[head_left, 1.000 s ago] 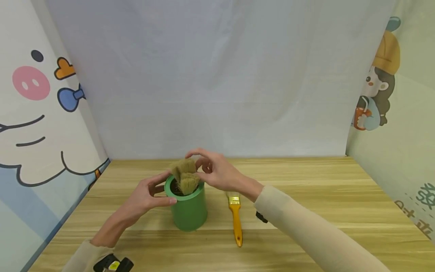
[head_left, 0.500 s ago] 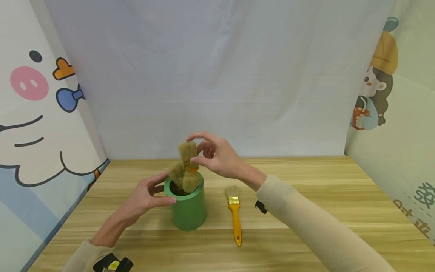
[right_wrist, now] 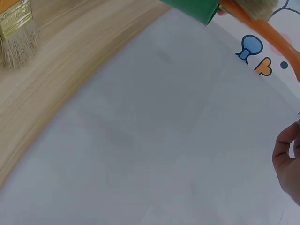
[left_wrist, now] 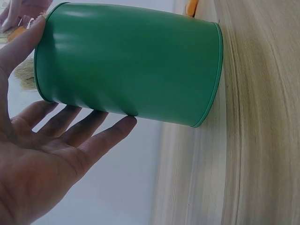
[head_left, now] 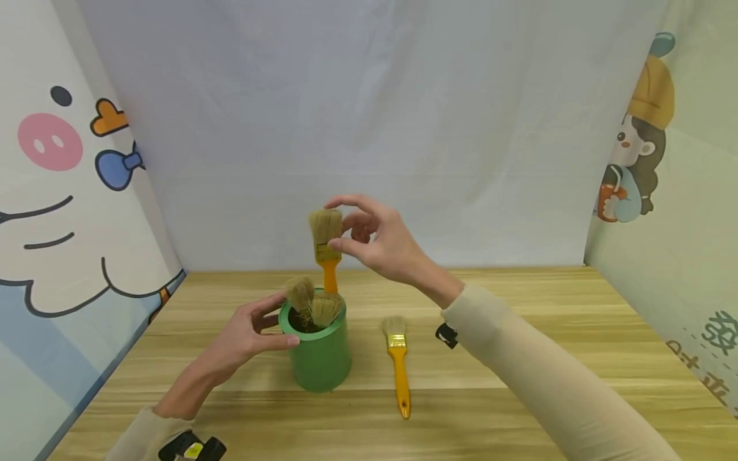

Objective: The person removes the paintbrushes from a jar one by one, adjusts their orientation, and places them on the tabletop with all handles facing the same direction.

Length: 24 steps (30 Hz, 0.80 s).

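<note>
A paintbrush (head_left: 330, 274) with an orange handle hangs bristles up over the back rim of a green can (head_left: 320, 362). My right hand (head_left: 383, 240) pinches it near the metal band; the handle's lower end is hidden behind the can. Two more bristle heads, a left one (head_left: 300, 294) and a right one (head_left: 326, 310), stick out of the can. Thumb at the rim and fingers along the side, my left hand (head_left: 248, 336) holds the can upright on the table. The left wrist view shows these fingers against the green wall (left_wrist: 126, 65).
Another paintbrush (head_left: 400, 371) lies flat right of the can, bristles pointing away from me. The wooden table (head_left: 576, 307) ends at a pale cloth backdrop (head_left: 369, 141). Printed cartoon panels stand at both sides.
My right hand has risen and drawn one paintbrush up from the can, so that its metal band and part of the handle now show. The left hand has stayed at the can.
</note>
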Available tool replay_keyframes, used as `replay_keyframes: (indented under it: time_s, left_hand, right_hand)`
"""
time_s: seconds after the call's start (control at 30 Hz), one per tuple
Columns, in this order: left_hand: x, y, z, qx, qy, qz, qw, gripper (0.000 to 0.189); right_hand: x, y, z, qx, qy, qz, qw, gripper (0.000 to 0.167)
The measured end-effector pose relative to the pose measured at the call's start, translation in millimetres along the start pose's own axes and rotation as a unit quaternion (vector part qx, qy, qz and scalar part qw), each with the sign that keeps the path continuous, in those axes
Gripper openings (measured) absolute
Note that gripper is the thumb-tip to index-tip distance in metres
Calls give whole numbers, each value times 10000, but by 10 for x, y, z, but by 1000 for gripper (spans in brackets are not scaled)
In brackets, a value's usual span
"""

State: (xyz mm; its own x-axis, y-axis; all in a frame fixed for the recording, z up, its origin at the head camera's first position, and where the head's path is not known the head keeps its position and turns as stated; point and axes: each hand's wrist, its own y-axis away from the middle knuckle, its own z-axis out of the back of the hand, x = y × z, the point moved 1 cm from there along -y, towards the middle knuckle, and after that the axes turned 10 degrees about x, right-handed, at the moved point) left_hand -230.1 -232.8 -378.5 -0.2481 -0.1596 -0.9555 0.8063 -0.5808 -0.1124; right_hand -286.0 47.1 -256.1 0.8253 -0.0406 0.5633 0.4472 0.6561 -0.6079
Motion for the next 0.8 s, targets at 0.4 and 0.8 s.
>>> replay_keyframes:
  time_s: [0.4,0.8]
  left_hand:
    - [-4,1,-5,-52,-5,-43,10000,88]
    - [8,-11,-8,-2,37,-75,10000,89]
  right_hand:
    - [112,-38,273,-240,50,206,9995,47]
    - [102,147,506,-253,-168,-481,9984,46]
